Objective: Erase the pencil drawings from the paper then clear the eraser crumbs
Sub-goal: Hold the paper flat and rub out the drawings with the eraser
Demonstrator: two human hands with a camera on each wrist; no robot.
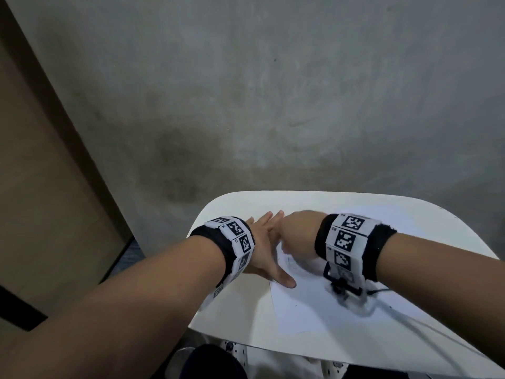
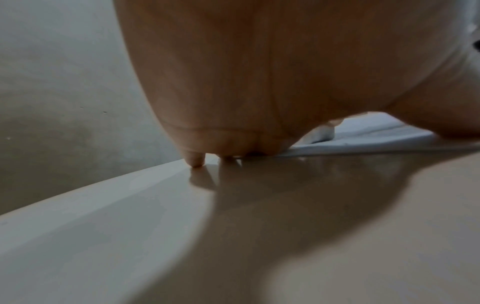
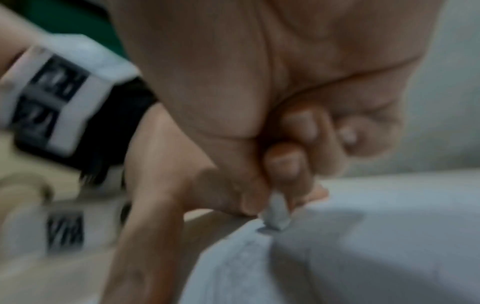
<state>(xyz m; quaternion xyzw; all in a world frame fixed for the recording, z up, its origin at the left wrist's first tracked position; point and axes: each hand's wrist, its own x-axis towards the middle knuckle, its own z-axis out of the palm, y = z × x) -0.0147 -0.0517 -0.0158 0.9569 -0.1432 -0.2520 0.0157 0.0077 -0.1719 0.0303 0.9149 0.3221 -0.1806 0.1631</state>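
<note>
Head view has both forearms reaching over a small white worktop (image 1: 218, 318) with a sheet of paper (image 1: 300, 310) lying on it, faint pencil marks (image 1: 293, 265) near its upper left part. Left hand (image 1: 266, 250) lies flat with straight fingers spread, thumb on the paper's left edge, holding nothing. Right hand (image 1: 297, 236) is just beside it, curled over the sheet and blurry. Right wrist view sorts out the grip: thumb and fingers (image 3: 284, 162) pinch a small whitish eraser (image 3: 278, 216), its tip touching the paper (image 3: 363, 246). Left wrist view shows fingertips (image 2: 194, 161) pressed onto the worktop (image 2: 103, 226). Both wrists wear black bands with 2D marker tags (image 1: 345, 236). Can't make out any crumbs.
</note>
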